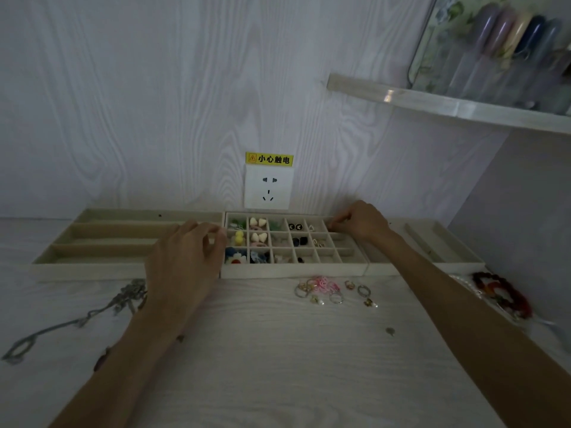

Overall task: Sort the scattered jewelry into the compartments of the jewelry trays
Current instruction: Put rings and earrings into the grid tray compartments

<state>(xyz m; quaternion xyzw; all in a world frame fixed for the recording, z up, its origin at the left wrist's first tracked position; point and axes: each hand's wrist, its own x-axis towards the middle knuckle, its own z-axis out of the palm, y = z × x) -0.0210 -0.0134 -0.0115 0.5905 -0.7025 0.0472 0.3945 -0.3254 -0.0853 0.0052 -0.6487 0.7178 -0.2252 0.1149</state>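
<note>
A cream grid tray (293, 270) stands against the wall, and several of its cells hold small earrings and charms. My left hand (182, 261) hovers at its left wall with fingers curled towards the thumb. My right hand (360, 222) reaches over the top-right cell, fingertips pinched together at the divider. Whether either hand holds anything is too small and dark to make out. On the table in front of the tray lies a loose pile of rings (327, 288) with a pink piece. A silver chain necklace (92, 313) lies at the left, a red bead bracelet (506, 291) at the right.
A tray with long slots (92, 268) adjoins the grid tray on the left, and another long-slot tray (448, 261) on the right. A small charm (390, 331) lies alone on the table. A wall socket (268, 186) is behind the trays, and a shelf (448, 103) juts out at the upper right.
</note>
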